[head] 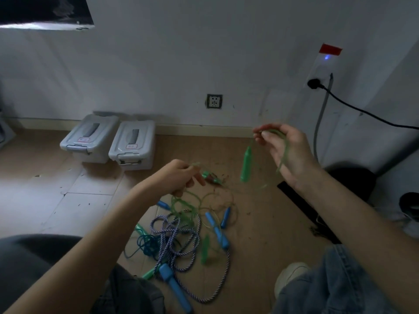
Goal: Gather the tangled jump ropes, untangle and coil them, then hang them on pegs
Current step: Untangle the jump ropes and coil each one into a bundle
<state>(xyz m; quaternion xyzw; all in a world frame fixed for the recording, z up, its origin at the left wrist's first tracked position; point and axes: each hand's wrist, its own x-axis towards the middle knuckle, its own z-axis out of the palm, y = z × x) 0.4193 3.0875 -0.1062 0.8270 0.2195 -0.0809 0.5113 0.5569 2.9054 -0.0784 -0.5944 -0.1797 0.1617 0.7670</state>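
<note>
A tangle of jump ropes (181, 234) lies on the brown floor between my knees: a blue-and-white braided rope (195, 225) with blue handles (174, 286), a thin teal cord and a translucent green rope. My right hand (288, 152) is raised and pinches the green rope, loops of it hanging over the fingers. One green handle (246, 164) dangles below that hand. My left hand (179, 177) grips the same green rope lower down, just above the pile. A second green handle (205, 249) lies in the tangle.
Two grey lidded plastic bins (90, 138) (133, 145) stand against the wall at the left. A wall socket (214, 101) is in the middle, a plugged black cable (362, 112) at the right. A black strip (303, 207) lies on the floor by my right knee.
</note>
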